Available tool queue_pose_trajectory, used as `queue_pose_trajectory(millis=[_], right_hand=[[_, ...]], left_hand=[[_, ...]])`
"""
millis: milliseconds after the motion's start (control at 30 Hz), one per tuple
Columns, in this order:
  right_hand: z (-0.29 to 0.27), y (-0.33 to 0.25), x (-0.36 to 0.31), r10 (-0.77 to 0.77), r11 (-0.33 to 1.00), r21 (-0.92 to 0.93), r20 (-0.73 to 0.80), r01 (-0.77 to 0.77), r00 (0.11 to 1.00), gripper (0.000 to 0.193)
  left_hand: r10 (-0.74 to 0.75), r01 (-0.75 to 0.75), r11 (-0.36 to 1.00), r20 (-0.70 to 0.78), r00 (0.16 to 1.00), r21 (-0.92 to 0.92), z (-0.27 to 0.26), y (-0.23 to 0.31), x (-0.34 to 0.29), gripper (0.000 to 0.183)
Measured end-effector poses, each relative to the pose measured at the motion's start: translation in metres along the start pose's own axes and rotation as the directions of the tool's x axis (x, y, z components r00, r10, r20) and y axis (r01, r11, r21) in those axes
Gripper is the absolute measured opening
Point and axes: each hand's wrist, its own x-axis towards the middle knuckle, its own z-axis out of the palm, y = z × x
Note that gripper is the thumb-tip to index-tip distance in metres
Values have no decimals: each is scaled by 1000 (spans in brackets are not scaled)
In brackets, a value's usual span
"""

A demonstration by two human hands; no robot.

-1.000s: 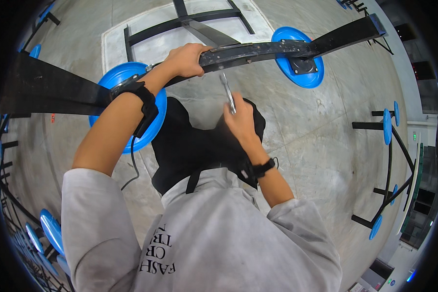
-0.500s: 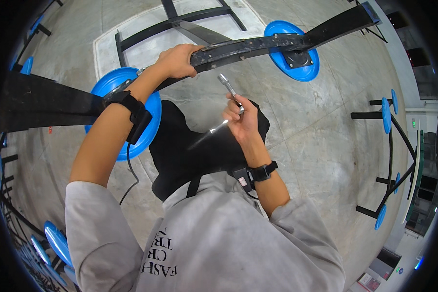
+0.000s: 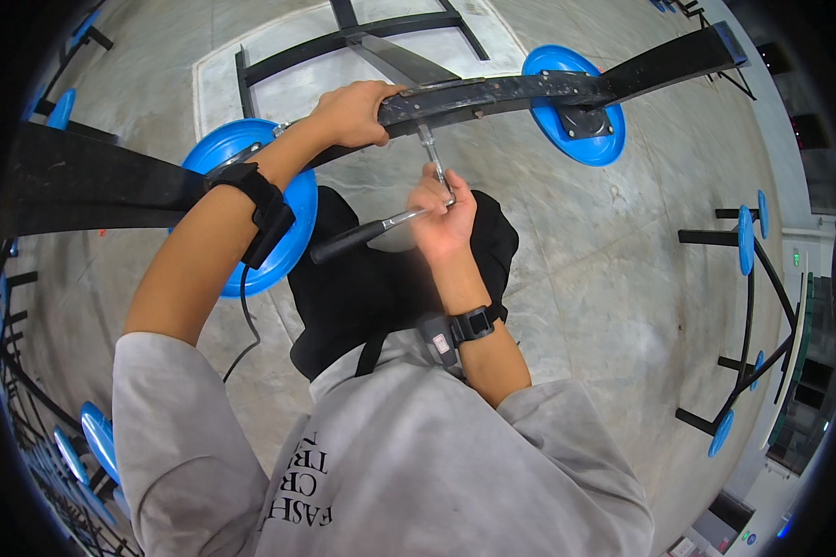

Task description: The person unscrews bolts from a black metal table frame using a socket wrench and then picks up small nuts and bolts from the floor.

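My left hand [image 3: 353, 113] is closed over the black metal beam [image 3: 502, 91], its fingers wrapped around the upper edge. In my right hand [image 3: 444, 215] is a socket wrench [image 3: 351, 239], gripped near its head. Its black handle points out to the left above my legs, and its chrome extension [image 3: 435, 151] rises toward the beam. The tip of the extension meets the beam's near side, just right of my left hand; whether it sits on a bolt I cannot tell. Small bolt ends dot that side of the beam.
Blue round seats [image 3: 541, 119] are fixed to the beam on the right and, partly behind my left forearm, on the left [image 3: 293, 209]. A wide black metal piece [image 3: 93, 190] runs off to the left. More black frames with blue seats [image 3: 745, 239] stand around on the grey floor.
My right hand has moved slightly left and raised the socket wrench's tip to the beam. The handle, blurred before, now shows clearly. My left hand keeps its hold on the beam.
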Motion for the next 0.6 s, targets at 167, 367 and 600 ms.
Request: queue_pose_trajectory(millis=[167, 367, 600], right_hand=[[8, 14, 4, -1, 991, 135, -96, 14, 995, 18], [10, 15, 6, 74, 872, 485, -12, -59, 997, 15], [6, 9, 11, 132, 903, 412, 11, -125, 991, 15]], left_hand=[[-28, 27, 1000, 7, 1000, 10, 1, -5, -1, 72], [-12, 12, 1000, 13, 1000, -24, 6, -3, 3, 72], [-43, 43, 999, 22, 999, -20, 1, -6, -2, 72]])
